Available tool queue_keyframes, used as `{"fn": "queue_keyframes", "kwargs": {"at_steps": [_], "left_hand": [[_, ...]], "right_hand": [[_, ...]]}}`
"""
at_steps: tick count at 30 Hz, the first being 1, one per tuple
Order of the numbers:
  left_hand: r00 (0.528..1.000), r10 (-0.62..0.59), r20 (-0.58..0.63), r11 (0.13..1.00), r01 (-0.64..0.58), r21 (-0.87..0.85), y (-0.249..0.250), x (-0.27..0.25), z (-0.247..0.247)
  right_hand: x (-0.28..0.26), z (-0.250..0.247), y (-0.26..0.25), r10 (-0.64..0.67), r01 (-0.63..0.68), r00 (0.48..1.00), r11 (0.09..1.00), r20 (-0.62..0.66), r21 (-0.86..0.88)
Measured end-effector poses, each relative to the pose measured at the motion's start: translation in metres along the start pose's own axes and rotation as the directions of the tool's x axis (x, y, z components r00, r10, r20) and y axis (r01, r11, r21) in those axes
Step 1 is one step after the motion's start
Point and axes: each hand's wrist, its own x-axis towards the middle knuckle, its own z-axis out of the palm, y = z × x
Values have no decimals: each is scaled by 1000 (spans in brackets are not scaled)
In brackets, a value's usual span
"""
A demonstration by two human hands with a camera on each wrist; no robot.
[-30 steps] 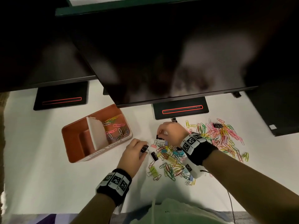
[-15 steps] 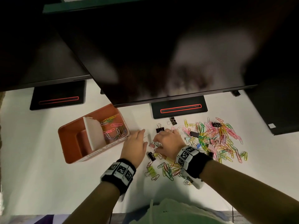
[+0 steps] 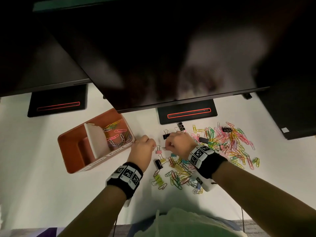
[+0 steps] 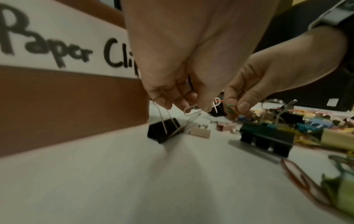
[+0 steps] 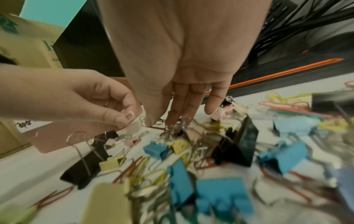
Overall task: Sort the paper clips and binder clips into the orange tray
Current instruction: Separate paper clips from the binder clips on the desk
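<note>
Nearest the person, on the white surface (image 3: pixel 42 185), lie lime-yellow binder clips (image 3: pixel 158 179) and a loose spread of coloured paper clips (image 3: pixel 179 175). Just beyond them a black binder clip (image 3: pixel 159 163) sits beside a yellow one. Farther on, the left hand (image 3: pixel 142 149) pinches the wire handles of a small black binder clip (image 4: pixel 163 130), its grip clenched on the wire while the clip's body hangs at the surface, just beside the orange tray (image 3: pixel 68 147). The right hand (image 3: pixel 179 144) pinches a green paper clip (image 4: pixel 230 108) between thumb and forefinger. A pink binder clip (image 3: pixel 159 151) lies between the two hands. The tray's far compartment holds paper clips; its front wall bears a label (image 4: pixel 63 44) reading "Paper Cli", the rest hidden. To the right a larger heap of paper clips (image 3: pixel 230 144) spreads out, below black monitors (image 3: pixel 171 57).
</note>
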Motion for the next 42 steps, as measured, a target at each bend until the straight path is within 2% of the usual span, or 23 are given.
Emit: {"fn": "queue_keyframes", "kwargs": {"at_steps": [4,6,9,11,14,17,21,29,33,36,39,42], "left_hand": [[990,119,-82,986,-127,-106,4,-14,-16],[989,122,-84,977,-135,-166,5,-29,-21],[997,71,21,977,-65,-204,2,-57,-12],[995,0,96,973,22,-231,0,-69,1],[988,-109,113,961,134,-243,-1,-72,16],[987,-124,101,965,144,-221,2,-66,25],[985,-99,144,977,123,-174,9,-56,32],[998,2,67,997,3,-78,-2,-50,35],[995,35,96,997,-27,-76,-13,-48,34],[994,85,76,988,-74,-138,-20,-53,27],[982,186,40,959,-172,-224,-26,-66,16],[951,291,107,932,-257,-254,-19,-88,9]], "right_hand": [[-6,-10,8,-15,28,993,993,-114,110],[-13,-14,7,-15,36,993,984,-118,174],[-25,-11,2,-63,67,998,986,-30,156],[-34,-2,-3,-72,67,996,992,46,111],[-42,12,-6,-34,31,999,997,37,65],[-42,21,-10,-9,8,999,1000,46,5],[-39,31,-17,16,-15,1000,994,14,-109],[-25,30,-17,39,-28,994,994,104,-103],[-16,25,-16,55,-26,979,989,196,-148],[-11,27,-16,72,-41,979,986,190,-159],[-11,24,-15,76,-51,978,990,195,-129],[-15,21,-12,36,-29,991,998,126,-53]]}}
